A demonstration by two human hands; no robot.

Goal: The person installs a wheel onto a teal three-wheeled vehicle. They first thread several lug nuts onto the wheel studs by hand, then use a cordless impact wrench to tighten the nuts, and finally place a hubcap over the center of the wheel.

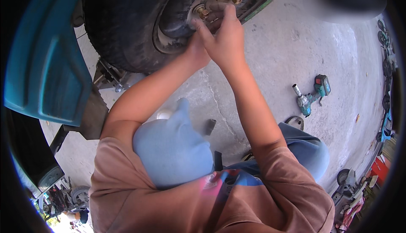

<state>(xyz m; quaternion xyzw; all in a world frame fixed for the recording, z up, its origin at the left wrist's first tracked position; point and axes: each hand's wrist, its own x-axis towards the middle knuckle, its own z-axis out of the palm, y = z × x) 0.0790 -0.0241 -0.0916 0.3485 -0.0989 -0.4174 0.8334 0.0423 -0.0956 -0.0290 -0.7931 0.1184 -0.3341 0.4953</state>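
A large black tyre point(122, 26) on a vehicle fills the top, its dark wheel rim point(175, 17) turned toward me. Gold-coloured wheel nuts point(201, 11) sit on studs around the hub. Both my hands are together at the hub, just below these nuts. My right hand point(228, 38) has its thumb out to the left and its other fingers bent in against the hub; whatever they grip is hidden. Behind it, my left hand point(196, 52) reaches up from the left, its fingers mostly covered by the right hand and blurred.
On the concrete floor point(270, 55) to the right lies a teal cordless impact wrench point(311, 98) with a socket. A dark cylindrical socket point(210, 126) stands near my knee, and a round metal disc point(295, 122) lies beside my other leg. A teal body panel point(55, 72) hangs at left.
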